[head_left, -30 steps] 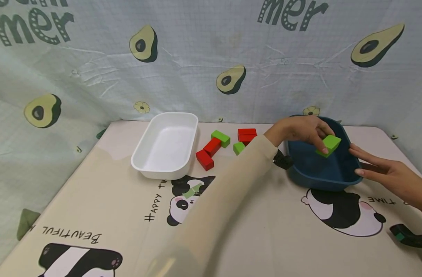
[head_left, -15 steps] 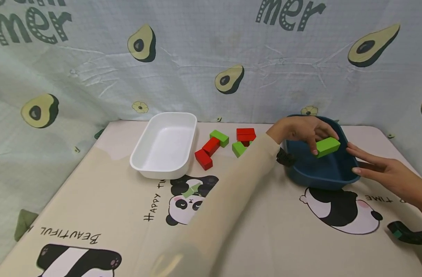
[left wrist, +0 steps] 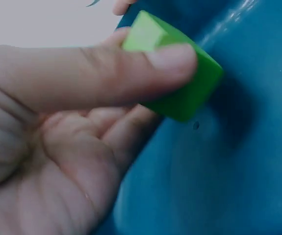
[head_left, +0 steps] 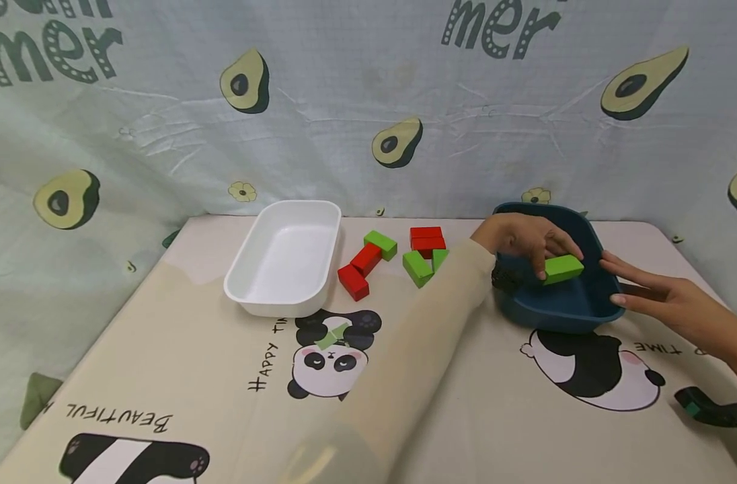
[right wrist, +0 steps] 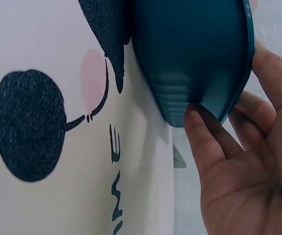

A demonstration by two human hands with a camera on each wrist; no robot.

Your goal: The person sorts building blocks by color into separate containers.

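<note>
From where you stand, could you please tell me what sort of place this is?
Probably a makeshift tabletop workspace: a panda-printed table, an avocado-print cloth hanging behind it, and a blue tub on top.

Around the blue bin (head_left: 544, 323): walled off at 12 o'clock by the printed cloth (head_left: 320, 161); barred at 3 by right fingers (head_left: 636, 271) touching its wall, at 7 by the sleeve (head_left: 405, 363); crowded inside by left fingers (head_left: 561, 241) with a green block (head_left: 564, 269); cluttered at 9 by loose blocks (head_left: 417, 267), then the white bin (head_left: 278, 310); passable at 6, over the desk (head_left: 495, 410).
</note>
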